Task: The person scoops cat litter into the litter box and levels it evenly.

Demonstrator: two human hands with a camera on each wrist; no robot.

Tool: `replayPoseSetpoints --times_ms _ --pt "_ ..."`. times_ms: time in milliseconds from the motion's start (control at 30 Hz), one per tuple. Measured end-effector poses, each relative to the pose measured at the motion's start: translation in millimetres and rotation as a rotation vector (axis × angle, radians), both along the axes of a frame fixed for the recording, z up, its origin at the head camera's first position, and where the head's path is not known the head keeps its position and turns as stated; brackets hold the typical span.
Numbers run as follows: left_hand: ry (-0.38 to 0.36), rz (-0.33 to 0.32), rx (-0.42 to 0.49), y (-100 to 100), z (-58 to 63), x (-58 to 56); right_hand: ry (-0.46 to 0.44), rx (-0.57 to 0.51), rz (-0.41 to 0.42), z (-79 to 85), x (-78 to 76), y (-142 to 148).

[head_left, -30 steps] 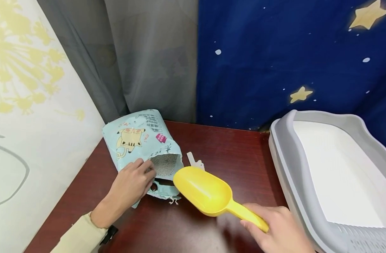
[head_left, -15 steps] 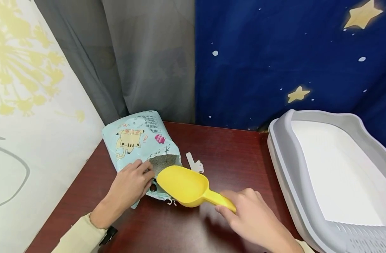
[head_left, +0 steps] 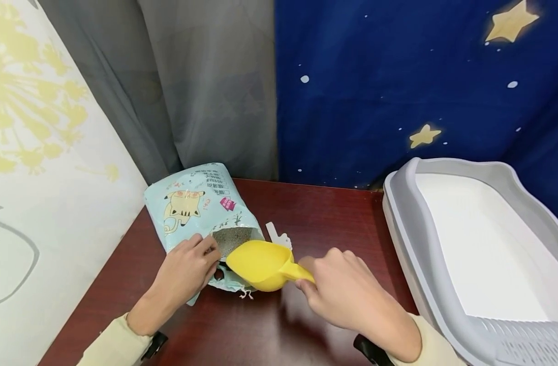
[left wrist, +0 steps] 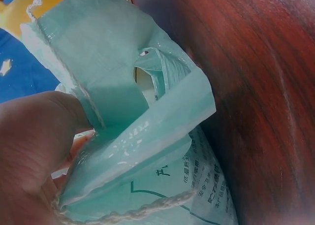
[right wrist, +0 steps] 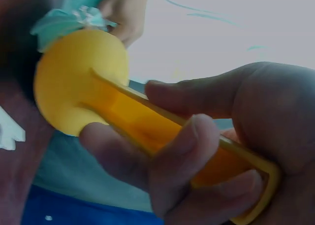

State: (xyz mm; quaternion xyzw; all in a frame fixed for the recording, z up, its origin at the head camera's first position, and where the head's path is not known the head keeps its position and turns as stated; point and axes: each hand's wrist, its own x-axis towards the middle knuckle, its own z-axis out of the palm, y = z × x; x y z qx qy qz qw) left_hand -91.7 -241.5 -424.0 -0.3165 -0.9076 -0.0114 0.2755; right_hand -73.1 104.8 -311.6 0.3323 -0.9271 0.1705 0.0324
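A light-blue cat litter bag [head_left: 192,208] with a cartoon cat lies on the table, its torn mouth facing me and grey granular litter [head_left: 231,238] showing inside. My left hand [head_left: 185,272] holds the left side of that mouth, thumb and fingers on the plastic film [left wrist: 93,77]. In my right hand [head_left: 347,292] is the handle of a yellow scoop [head_left: 260,262], fingers curled round it. The scoop's bowl is at the bag's mouth, overlapping its lower flap and part of the litter in the head view.
A grey and white litter box [head_left: 404,218] stands on the right of the dark red table [head_left: 334,218]. A small white flat piece [head_left: 279,236] lies just right of the bag. Grey and blue curtains hang behind, and a white panel [head_left: 41,203] borders the left.
My right hand has carried the scoop leftward and forward to the bag's mouth, the bowl turning more toward it. The left hand keeps its hold on the bag.
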Motion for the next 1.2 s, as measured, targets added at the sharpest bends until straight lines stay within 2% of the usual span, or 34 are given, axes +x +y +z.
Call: replayPoseSetpoints --times_ms 333,733,900,1200 --pt "-0.002 0.002 0.009 -1.0 -1.4 1.3 -0.043 0.114 0.010 32.1 -11.6 -19.6" --pt "-0.010 -0.001 0.034 -0.8 -0.9 2.8 -0.176 0.239 0.013 59.6 -32.5 -42.8" --pt "-0.009 -0.001 0.029 -0.5 -0.6 1.7 -0.194 0.259 0.015 61.5 -37.9 -47.0" --pt "-0.009 -0.001 0.017 0.2 1.2 -0.4 -0.224 0.245 -0.005 50.7 -43.8 -49.4"
